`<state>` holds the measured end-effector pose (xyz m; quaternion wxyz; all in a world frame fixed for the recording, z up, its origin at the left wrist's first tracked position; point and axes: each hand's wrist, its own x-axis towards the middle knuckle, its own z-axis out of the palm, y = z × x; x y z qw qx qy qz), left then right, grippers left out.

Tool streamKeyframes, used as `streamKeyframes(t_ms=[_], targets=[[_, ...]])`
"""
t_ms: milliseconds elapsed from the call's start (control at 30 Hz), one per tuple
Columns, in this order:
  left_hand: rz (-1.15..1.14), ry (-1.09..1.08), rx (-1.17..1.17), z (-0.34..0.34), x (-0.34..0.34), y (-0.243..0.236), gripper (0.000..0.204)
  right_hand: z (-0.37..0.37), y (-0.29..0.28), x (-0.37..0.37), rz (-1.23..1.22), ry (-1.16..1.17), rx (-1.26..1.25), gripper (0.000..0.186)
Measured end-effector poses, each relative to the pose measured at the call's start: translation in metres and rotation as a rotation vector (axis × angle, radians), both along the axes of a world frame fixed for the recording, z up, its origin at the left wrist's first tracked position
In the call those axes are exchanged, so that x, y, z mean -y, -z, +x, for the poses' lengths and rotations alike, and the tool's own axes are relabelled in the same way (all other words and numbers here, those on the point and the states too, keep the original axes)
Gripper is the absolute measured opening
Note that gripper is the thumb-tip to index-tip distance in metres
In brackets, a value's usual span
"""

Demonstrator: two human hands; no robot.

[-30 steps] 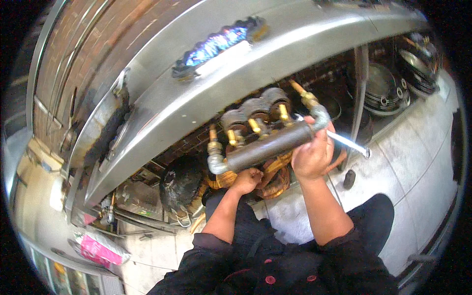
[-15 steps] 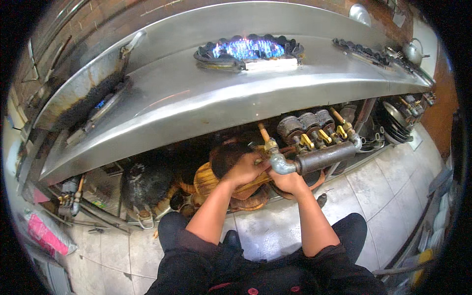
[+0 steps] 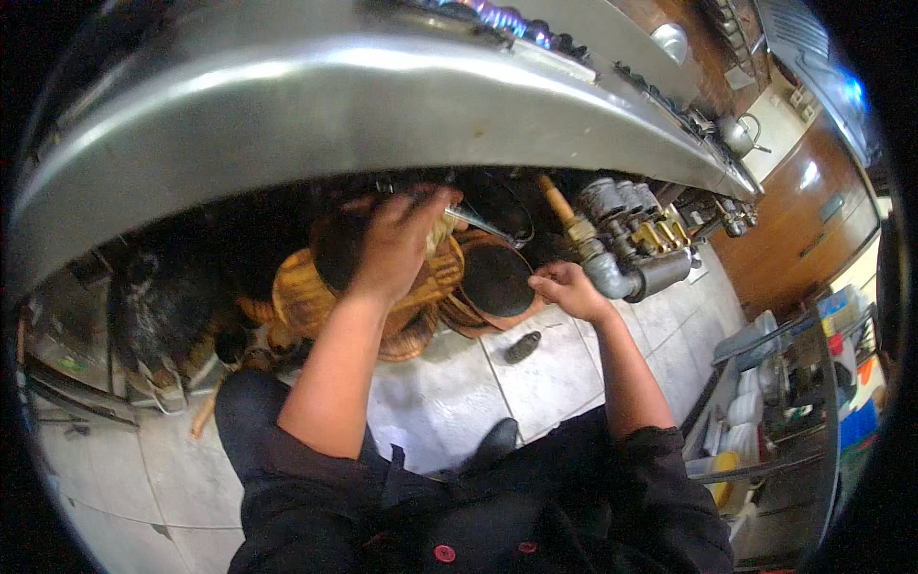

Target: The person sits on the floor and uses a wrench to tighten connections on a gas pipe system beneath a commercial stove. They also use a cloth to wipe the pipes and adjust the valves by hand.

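Under the steel front of the stove, my left hand (image 3: 400, 234) reaches in above a striped wooden board (image 3: 298, 295) that has a dark round plate (image 3: 342, 251) on it. Motion smears its fingers, so what they hold is unclear. A thin shiny metal piece (image 3: 483, 223) shows just right of that hand. My right hand (image 3: 574, 291) is closed at the right edge of a black round plate with a wooden rim (image 3: 495, 280), thumb and forefinger pinching the rim. More wooden boards (image 3: 411, 342) lie stacked between the two plates.
Gas pipes with brass valves (image 3: 660, 239) stick out to the right of my right hand. Above, the steel stove edge (image 3: 287, 115) overhangs, with a lit burner (image 3: 497, 17) on top. A small dark object (image 3: 522, 346) lies on the tiled floor (image 3: 430, 402). A shelf rack (image 3: 765, 469) stands at right.
My hands, close together before, are now apart, the left raised deeper under the stove edge and the right at the wooden-rimmed plate. The view has turned and moved nearer the shelf.
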<state>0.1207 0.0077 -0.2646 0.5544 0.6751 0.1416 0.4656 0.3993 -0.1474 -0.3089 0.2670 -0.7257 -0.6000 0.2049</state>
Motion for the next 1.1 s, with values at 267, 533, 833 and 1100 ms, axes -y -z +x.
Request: streamKeyframes(t_ms=[267,533,833,1100], targets=[[-0.448,0.325,0.416,0.015,0.011,-0.018,0.028,0.105,0.076,0.119,-0.499,0.689,-0.226,0.027],[-0.519,0.371,0.473,0.028,0.013,-0.018,0.027,0.135,0.102,0.153,-0.386,0.879,-0.503,0.026],[-0.485,0.446,0.494,0.017,0.022,-0.027,0.029,0.137,0.106,0.149,-0.426,0.84,-0.452,0.026],[-0.31,0.3,0.554,0.009,0.057,-0.03,0.023,0.133,0.108,0.137,-0.435,0.864,-0.445,0.027]])
